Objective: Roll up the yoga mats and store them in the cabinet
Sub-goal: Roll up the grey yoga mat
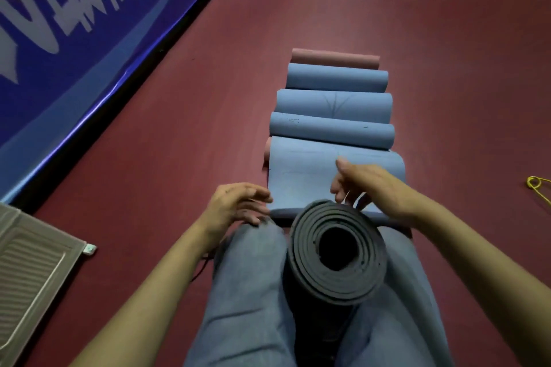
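Note:
A dark grey rolled yoga mat [335, 253] stands on end between my knees, its spiral end facing up. Ahead on the red floor lies a row of rolled mats: a blue mat [304, 179] nearest me, three more blue rolls [332, 129] behind it, and a pink roll [334, 59] farthest. My left hand [235, 205] hovers with relaxed fingers at the near left corner of the blue mat, over my left knee. My right hand [366, 185] pinches the loose edge of the nearest blue mat just beyond the grey roll.
A blue banner [74, 39] with white characters runs along the left wall. A grey slatted panel [26, 271] lies on the floor at lower left. A yellow cord [536, 185] sits at the right edge. Red floor [447, 83] spreads open to the right.

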`<state>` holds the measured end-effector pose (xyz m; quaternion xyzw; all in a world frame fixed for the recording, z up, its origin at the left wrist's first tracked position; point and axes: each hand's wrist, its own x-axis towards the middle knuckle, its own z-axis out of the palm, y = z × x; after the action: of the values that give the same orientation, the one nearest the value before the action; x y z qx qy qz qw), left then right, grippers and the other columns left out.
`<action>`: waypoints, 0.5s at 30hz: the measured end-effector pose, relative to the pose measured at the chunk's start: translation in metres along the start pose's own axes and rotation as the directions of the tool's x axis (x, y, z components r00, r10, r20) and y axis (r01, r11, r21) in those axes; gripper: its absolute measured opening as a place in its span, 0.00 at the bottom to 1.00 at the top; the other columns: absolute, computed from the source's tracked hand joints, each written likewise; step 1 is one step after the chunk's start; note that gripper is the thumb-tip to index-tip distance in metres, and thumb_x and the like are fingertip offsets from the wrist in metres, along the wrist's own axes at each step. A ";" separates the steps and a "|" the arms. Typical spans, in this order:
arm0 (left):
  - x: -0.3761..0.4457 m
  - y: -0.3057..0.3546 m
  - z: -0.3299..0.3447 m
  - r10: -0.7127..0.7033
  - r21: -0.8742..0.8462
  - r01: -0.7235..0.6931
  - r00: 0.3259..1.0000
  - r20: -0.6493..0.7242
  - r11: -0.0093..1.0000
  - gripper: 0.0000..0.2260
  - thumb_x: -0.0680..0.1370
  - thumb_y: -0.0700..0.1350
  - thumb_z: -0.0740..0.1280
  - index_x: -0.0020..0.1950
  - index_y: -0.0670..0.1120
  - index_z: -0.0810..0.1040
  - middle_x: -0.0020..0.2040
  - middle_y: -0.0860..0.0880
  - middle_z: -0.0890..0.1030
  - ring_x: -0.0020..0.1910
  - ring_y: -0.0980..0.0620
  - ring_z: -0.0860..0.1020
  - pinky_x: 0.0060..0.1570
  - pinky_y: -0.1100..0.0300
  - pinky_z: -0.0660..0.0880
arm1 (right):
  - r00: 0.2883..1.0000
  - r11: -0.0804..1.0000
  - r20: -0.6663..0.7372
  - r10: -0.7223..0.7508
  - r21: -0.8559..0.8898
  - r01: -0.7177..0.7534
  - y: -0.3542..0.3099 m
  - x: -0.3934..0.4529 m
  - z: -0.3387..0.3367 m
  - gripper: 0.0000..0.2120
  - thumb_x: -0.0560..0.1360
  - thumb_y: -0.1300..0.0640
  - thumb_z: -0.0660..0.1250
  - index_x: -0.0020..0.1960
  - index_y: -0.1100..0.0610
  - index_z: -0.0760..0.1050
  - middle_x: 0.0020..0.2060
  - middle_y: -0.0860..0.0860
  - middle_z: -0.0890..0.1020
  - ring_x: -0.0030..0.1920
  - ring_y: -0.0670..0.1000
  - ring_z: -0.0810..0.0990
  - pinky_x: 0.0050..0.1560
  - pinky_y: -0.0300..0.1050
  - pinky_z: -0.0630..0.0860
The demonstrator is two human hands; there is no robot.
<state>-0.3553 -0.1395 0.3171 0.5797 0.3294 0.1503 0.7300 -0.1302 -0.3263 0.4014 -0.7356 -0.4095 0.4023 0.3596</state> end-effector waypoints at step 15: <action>0.124 -0.291 -0.145 -0.439 0.533 0.761 0.648 -0.622 0.369 0.12 0.77 0.52 0.68 0.56 0.48 0.80 0.59 0.44 0.83 0.60 0.42 0.81 0.58 0.54 0.77 | 0.912 0.876 -0.105 0.398 -0.251 -0.411 0.134 0.208 0.056 0.16 0.80 0.45 0.64 0.44 0.57 0.78 0.38 0.52 0.81 0.45 0.57 0.79 0.42 0.47 0.69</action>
<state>-0.4055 -0.0388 -0.0123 0.6215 0.6843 -0.1787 0.3369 -0.0670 -0.1835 0.2010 -0.8564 -0.2881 0.3909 0.1753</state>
